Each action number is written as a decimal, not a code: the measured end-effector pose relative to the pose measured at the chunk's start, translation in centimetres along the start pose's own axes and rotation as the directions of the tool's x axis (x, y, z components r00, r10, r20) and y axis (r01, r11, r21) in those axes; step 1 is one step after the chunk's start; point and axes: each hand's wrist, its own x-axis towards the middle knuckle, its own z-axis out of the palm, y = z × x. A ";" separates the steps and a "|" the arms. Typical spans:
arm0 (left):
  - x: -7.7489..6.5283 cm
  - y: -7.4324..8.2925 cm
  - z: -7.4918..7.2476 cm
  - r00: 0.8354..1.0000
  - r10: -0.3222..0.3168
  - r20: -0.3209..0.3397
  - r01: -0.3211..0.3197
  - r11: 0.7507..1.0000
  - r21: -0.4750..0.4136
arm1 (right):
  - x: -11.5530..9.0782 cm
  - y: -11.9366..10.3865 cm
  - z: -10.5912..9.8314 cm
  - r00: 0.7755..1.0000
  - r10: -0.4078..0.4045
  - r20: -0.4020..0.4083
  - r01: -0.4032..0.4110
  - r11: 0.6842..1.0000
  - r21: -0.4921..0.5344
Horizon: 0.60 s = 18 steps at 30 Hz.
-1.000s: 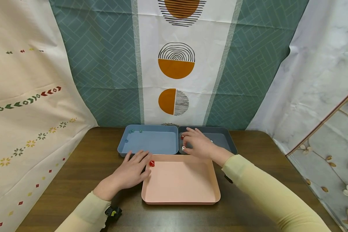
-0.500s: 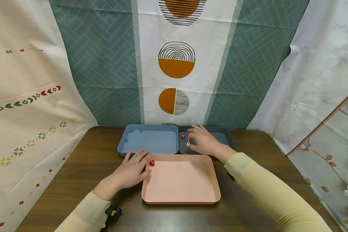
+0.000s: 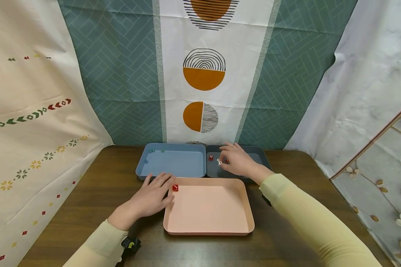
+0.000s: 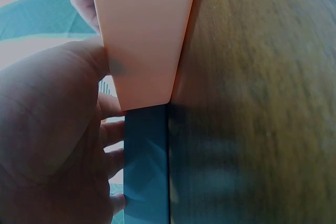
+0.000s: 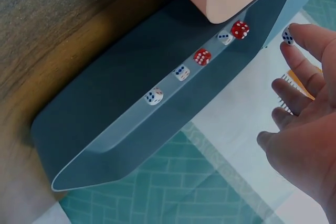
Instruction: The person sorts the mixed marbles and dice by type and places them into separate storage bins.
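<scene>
Over the dark grey tray, my right hand pinches a white die between thumb and fingertip, its other fingers spread apart. Below it in the tray lie white dice and red dice, scattered along the floor; the hand covers some of them in the head view. My left hand rests at the left rim of the pink tray, thumb on the rim. Its straight fingers reach to the front edge of the blue tray. One red die sits in the pink tray's far left corner.
Several small greenish dice lie in the blue tray's left part. The blue and grey trays stand side by side behind the pink one on a brown wooden table. A patterned cloth hangs behind the table.
My right hand has moved to the right and slightly away over the grey tray with the white die, uncovering more dice. The left hand has kept its place.
</scene>
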 end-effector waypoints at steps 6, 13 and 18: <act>0.0 0.0 0.0 1.000 0.003 0.001 -0.003 1.000 0.000 | 0.0 0.5 0.1 1.000 0.028 -0.001 -0.028 1.000 -0.006; 0.0 -0.1 0.0 1.000 -0.003 0.007 0.003 1.000 0.003 | 0.0 1.0 0.4 0.999 0.054 0.000 -0.054 0.998 -0.021; 0.0 -0.1 0.1 1.000 -0.007 0.008 0.007 1.000 0.007 | 0.0 1.3 0.7 0.998 0.063 0.011 -0.063 0.998 -0.020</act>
